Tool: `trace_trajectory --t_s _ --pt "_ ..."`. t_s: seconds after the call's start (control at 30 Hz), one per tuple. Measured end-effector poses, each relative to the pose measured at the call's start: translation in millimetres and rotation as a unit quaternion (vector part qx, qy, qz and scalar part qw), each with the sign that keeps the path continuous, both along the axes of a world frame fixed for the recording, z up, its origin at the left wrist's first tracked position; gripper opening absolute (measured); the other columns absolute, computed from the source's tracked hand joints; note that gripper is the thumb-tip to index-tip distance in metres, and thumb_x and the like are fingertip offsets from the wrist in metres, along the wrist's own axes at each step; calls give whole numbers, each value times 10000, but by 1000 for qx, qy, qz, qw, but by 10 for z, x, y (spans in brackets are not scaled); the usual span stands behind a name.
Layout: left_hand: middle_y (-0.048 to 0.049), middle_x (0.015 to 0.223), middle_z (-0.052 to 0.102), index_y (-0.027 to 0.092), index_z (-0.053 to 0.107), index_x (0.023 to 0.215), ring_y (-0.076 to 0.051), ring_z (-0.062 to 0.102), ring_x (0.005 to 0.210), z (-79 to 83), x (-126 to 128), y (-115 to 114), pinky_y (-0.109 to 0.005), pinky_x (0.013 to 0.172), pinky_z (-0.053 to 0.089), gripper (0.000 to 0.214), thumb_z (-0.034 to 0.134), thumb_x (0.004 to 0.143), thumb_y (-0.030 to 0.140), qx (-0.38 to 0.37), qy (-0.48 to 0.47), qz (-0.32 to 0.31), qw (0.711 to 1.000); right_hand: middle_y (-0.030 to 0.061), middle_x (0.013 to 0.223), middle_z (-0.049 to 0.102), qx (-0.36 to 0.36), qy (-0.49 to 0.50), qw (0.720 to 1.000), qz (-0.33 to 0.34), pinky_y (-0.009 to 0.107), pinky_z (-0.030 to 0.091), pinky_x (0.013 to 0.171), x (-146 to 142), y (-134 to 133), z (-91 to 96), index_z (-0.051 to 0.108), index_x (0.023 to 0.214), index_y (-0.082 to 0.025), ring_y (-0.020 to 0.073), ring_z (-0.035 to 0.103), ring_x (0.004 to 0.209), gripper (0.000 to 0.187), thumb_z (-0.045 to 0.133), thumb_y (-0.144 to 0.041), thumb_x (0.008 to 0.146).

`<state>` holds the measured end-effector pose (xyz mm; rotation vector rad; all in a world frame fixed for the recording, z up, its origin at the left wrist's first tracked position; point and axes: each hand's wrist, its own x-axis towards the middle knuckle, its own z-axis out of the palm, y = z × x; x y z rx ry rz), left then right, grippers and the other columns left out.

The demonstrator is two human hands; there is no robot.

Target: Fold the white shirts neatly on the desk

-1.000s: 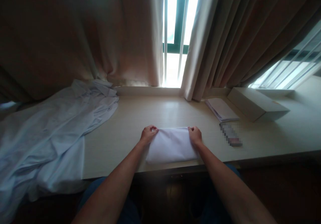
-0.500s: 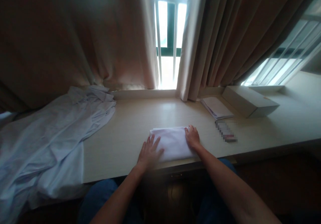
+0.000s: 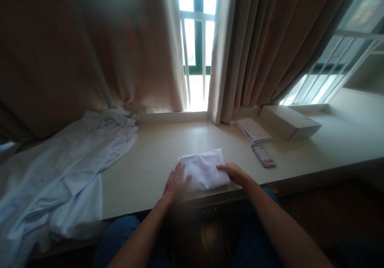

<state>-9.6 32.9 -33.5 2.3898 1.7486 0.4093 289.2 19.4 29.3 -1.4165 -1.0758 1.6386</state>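
"What do we have at lower left?"
"A fabric heap (image 3: 69,172)."
"And at lower centre?"
"Our left hand (image 3: 175,182) lies flat and spread on the cloth (image 3: 204,170); our right hand (image 3: 235,173) grasps its right edge."

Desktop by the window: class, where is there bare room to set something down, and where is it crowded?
Bare desktop shows between the rumpled white fabric and the left hand, behind the folded white cloth toward the window ledge, and right of the box. It is crowded where the box, white folded bundle and pixelated item sit close together.
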Motion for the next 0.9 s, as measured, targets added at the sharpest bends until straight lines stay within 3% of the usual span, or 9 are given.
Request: trace_trajectory --t_s 0.1,0.3,0.4,0.53,0.73,0.9 --pt "-119 1550 202 161 263 1474 -215 174 1433 33 -30 5 -458 1153 162 704 189 922 592 -9 -31 -7 999 84 917 707 -65 199 978 24 274 521 679 -19 -70 -33 616 1015 -112 173 660 728 301 646 -241 744" --pt "-71 1520 303 225 361 1430 -176 266 1405 112 -88 -12 -461 1147 182 609 141 950 529 -28 -94 -20 995 68 893 711 -126 327 936 23 335 528 799 29 -214 -179 558 1137 -112 194 685 798 352 584 -219 803" --pt "-37 1498 351 280 403 1401 -163 299 1391 109 -107 -8 -477 1153 156 568 155 952 525 -36 -120 -28 992 82 892 713 -155 328 932 12 355 522 840 36 -248 -177 562 1132 -105 200 690 803 346 593 -275 832" --pt "-22 1456 424 279 444 1373 -163 354 1363 84 -124 -4 -473 1161 150 557 182 950 528 -35 -177 -21 983 95 863 718 -185 268 946 0 378 534 817 52 -220 -190 556 1146 -90 212 695 757 353 587 -175 805" --pt "-67 1380 522 190 532 1306 -179 448 1300 118 -141 -40 -365 1114 315 608 246 926 569 3 -295 56 954 99 868 716 -179 251 950 -45 394 542 819 320 -164 -290 526 1193 -84 216 698 758 385 556 -146 815" --pt "-77 1333 564 183 572 1259 -193 491 1261 138 -129 -53 -366 1090 352 591 289 917 574 5 -308 66 949 100 885 713 -166 249 950 -95 376 548 827 539 -70 -289 500 1212 -75 207 700 780 367 523 -130 850"
